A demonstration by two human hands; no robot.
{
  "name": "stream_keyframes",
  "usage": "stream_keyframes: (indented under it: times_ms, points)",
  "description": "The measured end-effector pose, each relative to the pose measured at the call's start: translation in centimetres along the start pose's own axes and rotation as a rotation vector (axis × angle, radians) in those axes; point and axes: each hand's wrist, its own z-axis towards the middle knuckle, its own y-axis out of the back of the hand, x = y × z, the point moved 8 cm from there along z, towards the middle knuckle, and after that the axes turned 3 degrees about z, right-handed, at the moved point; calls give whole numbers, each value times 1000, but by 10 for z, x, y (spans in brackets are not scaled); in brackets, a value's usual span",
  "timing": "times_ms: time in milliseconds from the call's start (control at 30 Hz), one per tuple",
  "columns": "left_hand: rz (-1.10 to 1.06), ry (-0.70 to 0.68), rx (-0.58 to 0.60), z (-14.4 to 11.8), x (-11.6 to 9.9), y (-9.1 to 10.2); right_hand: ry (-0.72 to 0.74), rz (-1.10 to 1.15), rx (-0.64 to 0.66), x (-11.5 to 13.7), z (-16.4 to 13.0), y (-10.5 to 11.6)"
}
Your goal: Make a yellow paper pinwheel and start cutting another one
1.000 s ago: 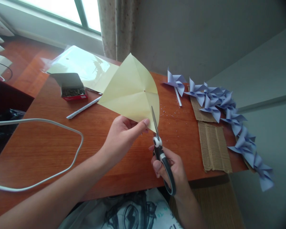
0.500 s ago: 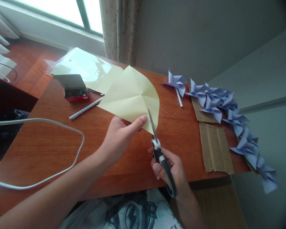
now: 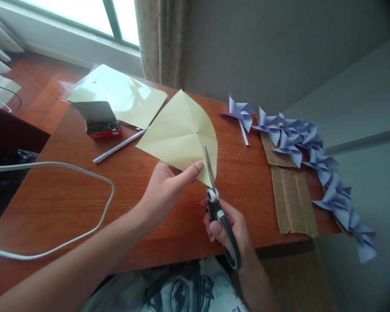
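Left hand [image 3: 164, 190] pinching yellow paper [image 3: 178, 134] near its 6 o'clock corner; right hand [image 3: 229, 229] gripping scissors [image 3: 218, 212], blades in paper.

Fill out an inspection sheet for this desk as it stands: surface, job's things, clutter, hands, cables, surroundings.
Surface: reddish wooden desk, small pale specks right of the paper.
Job's things: creased yellow paper square held above the desk; scissors, blades at its lower corner along a crease.
Clutter: row of lilac paper pinwheels along the right edge; corrugated cardboard pieces; open red box of staples; white rolled stick; plastic sleeve of yellow sheets.
Hands: left hand pinches the paper's lower edge; right hand grips the scissor handles.
Cables: white cable looped over the desk's left side.
Surroundings: window, curtain, grey wall.
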Motion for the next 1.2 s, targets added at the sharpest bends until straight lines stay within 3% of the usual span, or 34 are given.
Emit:
stream_keyframes:
  times_ms: [1200]
  points:
    - [96, -4, -16, -1, -2, 1, -10, -89, -33, 2, 2, 1]
